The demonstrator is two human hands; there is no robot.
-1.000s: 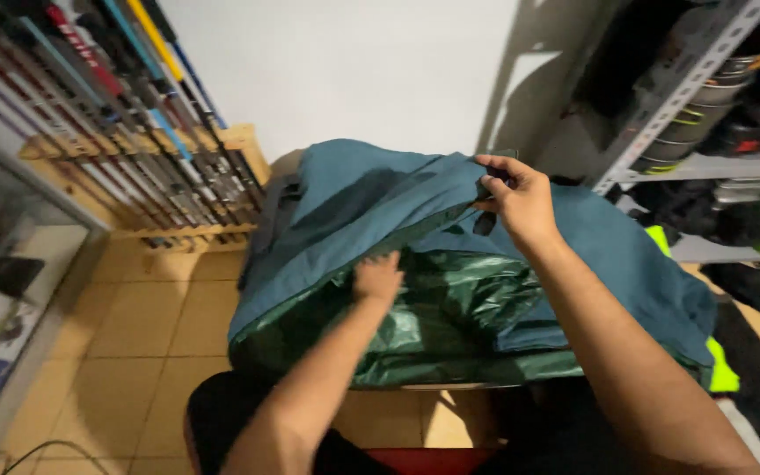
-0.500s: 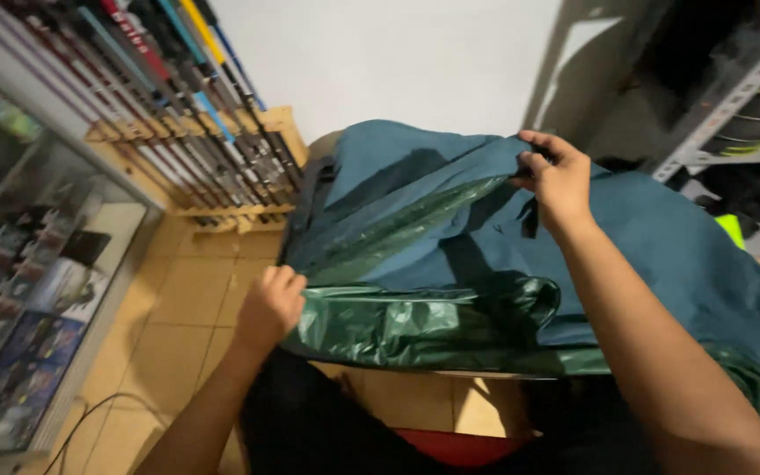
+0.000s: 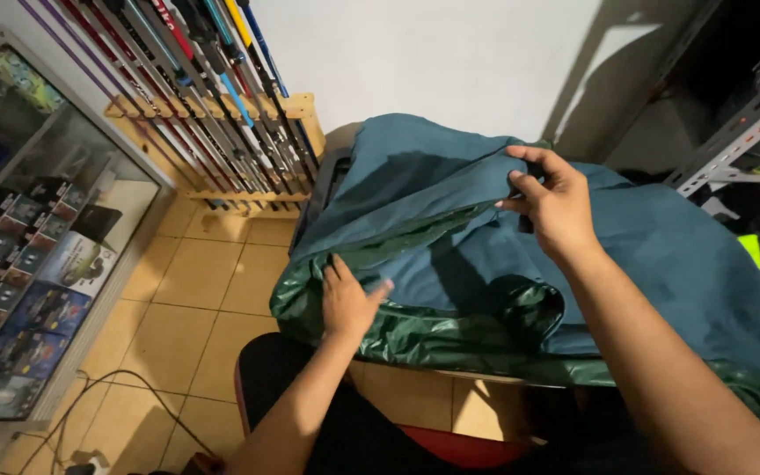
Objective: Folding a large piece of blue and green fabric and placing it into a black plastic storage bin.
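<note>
Mostly tan tile floor (image 3: 186, 290), white wall (image 3: 433, 62), rod rack (image 3: 222, 114)

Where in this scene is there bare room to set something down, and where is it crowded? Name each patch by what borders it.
Free: the tiled floor between the glass display case, the wooden rod rack and the teal and green fabric. Crowded: the fabric drapes over its support, with the left hand on the green edge and the right hand gripping a teal fold. Cables clutter the floor's near corner.

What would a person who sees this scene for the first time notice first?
A big teal fabric with a shiny green underside fills the middle. The right hand pinches a fold near its top, and the left hand presses on its near edge. At the upper left, long colourful rods lean in a wooden rack by the white wall.
</note>
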